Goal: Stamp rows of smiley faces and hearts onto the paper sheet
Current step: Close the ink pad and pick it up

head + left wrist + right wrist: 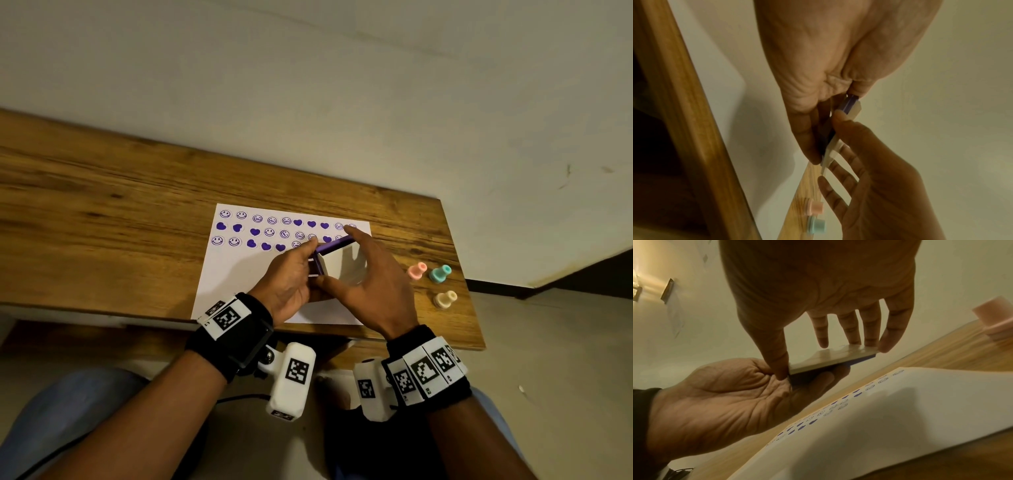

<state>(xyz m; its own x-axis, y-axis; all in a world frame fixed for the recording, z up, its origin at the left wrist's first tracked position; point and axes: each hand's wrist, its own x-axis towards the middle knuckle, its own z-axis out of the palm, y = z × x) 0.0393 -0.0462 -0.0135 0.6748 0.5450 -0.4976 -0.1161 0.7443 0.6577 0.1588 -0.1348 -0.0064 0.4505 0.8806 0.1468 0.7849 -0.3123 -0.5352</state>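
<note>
— What stands here?
— A wooden table [102, 178] against a plain pale wall [308, 68], grey floor [548, 342] below, a dark skirting strip [496, 284].
— Light?
— Dim and warm; perhaps a lamp glows at the far left [637, 288].

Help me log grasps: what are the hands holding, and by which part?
Both hold the ink pad case: left hand grips its purple base's left end, right hand grips the clear lid's edges.
</note>
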